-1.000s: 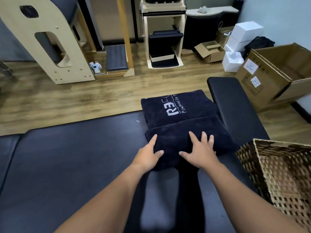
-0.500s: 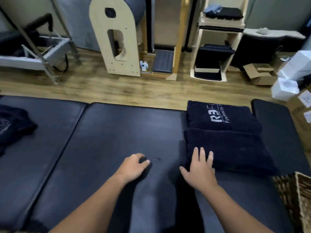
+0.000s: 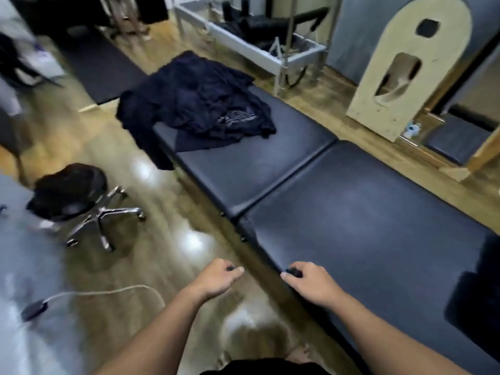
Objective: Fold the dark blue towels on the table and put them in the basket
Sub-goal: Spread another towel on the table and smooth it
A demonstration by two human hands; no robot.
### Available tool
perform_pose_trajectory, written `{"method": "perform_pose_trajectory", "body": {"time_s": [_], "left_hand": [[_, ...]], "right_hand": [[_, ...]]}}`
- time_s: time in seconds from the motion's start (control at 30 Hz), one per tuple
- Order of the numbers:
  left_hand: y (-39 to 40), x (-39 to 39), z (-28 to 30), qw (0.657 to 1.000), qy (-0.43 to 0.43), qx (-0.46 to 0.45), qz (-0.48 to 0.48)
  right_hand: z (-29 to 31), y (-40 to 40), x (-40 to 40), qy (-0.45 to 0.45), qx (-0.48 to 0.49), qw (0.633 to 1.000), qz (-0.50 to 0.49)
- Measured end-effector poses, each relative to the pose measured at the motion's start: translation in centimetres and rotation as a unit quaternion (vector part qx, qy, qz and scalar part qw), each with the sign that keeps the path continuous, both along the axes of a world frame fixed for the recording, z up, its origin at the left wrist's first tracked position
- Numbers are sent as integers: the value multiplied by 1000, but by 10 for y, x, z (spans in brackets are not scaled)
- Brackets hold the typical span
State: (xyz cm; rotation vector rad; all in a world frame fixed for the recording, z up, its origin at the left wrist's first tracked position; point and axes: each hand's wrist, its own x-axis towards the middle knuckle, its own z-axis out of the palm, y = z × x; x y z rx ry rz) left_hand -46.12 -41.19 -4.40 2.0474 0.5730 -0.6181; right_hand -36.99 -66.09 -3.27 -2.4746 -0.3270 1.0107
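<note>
both hands hang loosely curled, holding nothing: right hand (image 3: 311,284) over the black padded table's (image 3: 365,226) near edge, left hand (image 3: 217,277) off it; crumpled dark blue towels (image 3: 197,101) heap its far end.

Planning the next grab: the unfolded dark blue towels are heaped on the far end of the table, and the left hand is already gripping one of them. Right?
Not quite. The heap of dark blue towels does lie at the far end of the table, but the head view shows the left hand near the person, apart from the heap, loosely curled and holding nothing.
</note>
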Motion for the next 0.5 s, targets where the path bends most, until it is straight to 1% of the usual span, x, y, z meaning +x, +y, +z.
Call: {"method": "perform_pose_trajectory", "body": {"time_s": [0.1,0.17,0.27,0.37,0.5], "left_hand": [[43,-55,-3,998,3,-24,60],[63,-82,-7,993,4,-29,112],[93,-117,-18,976,29,-56,210],[114,-127,-25,961,34,-71,264],[144,-114,-28,952,31,-77,293]], "right_hand": [[-5,57,-19,56,5,997,52],[-9,87,-27,80,15,994,67],[-9,131,-34,105,25,990,92],[-8,163,-30,121,35,986,110],[-16,205,-9,140,58,984,96]]}}
